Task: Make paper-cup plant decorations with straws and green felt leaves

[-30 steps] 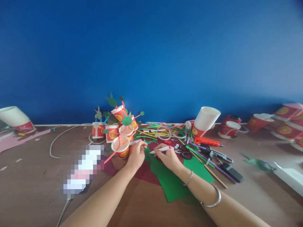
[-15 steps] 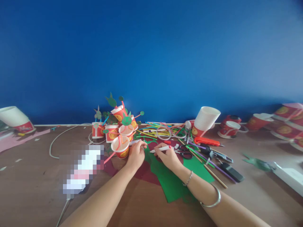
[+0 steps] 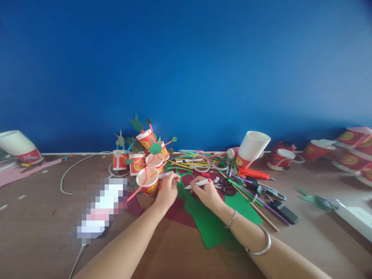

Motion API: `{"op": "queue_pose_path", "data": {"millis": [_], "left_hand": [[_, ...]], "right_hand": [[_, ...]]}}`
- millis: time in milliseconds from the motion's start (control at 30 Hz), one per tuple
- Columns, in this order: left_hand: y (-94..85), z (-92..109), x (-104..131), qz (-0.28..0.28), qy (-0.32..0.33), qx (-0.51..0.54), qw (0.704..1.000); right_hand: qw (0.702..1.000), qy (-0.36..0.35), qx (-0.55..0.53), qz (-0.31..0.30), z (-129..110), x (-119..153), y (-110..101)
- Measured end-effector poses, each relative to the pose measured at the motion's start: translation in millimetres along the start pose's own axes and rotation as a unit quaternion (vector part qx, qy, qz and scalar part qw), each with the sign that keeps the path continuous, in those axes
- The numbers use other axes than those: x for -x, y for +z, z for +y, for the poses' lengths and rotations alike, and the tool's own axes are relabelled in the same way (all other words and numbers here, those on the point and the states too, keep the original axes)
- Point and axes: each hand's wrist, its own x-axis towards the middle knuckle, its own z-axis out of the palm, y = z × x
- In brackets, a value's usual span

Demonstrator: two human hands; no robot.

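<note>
Green paper (image 3: 215, 228) lies under the right hand (image 3: 207, 193) pinching a marker (image 3: 197, 183), left hand (image 3: 167, 190) curled beside cups (image 3: 148, 180).

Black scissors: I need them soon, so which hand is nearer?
Right. The right hand lies just left of the black scissors; the left hand is farther left.

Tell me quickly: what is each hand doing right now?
Left hand: resting on the green paper, fingers curled; holding anything cannot be told.
Right hand: closed on a white pen.
</note>
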Motion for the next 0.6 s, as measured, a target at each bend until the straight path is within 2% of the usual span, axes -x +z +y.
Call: {"op": "queue_pose_path", "data": {"millis": [433, 600], "left_hand": [[-1.0, 1.2, -0.1, -0.008, -0.003, 0.005, 1.0], [-0.4, 0.2, -0.2, -0.003, 0.0, 0.005, 1.0]], "right_hand": [[0.999, 0.013, -0.035, 0.006, 2.4, -2.2, 0.5], [1.0, -0.002, -0.016, 0.002, 0.1, -1.8, 0.1]]}}
